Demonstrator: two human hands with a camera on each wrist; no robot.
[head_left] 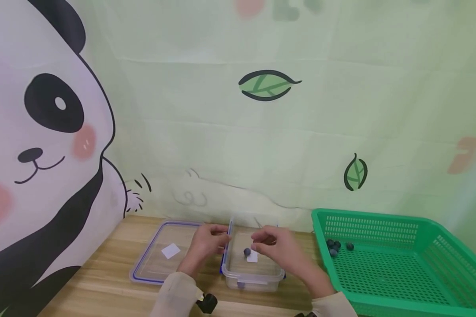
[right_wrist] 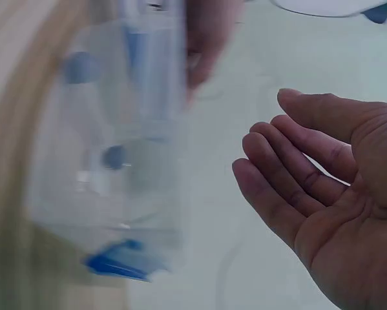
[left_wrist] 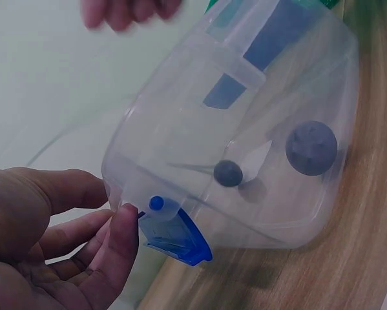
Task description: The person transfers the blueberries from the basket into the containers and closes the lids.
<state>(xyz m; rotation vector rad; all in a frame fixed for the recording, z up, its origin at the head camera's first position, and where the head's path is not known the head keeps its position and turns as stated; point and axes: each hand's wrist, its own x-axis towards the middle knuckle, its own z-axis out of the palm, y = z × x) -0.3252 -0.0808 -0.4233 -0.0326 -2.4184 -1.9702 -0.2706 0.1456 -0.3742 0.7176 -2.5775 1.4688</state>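
Two hands at a clear plastic box on a wooden table

The box point(head_left: 254, 268) is see-through, rounded at its corners, with blue clips (one shows close in the left wrist view), and it stands on the pale, grained table point(head_left: 103, 286). The left hand point(head_left: 206, 246) touches its left rim with loosely bent fingers, gripping nothing. The right hand point(head_left: 277, 248) hovers over it, palm open, fingers relaxed. Inside lie two small dark balls point(left_wrist: 311, 147). Its flat lid point(head_left: 162, 255) lies just left; more balls sit in the green mesh basket point(head_left: 400, 273).

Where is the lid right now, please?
In the head view, the lid lies flat on the table, left of the box, beside the left hand.
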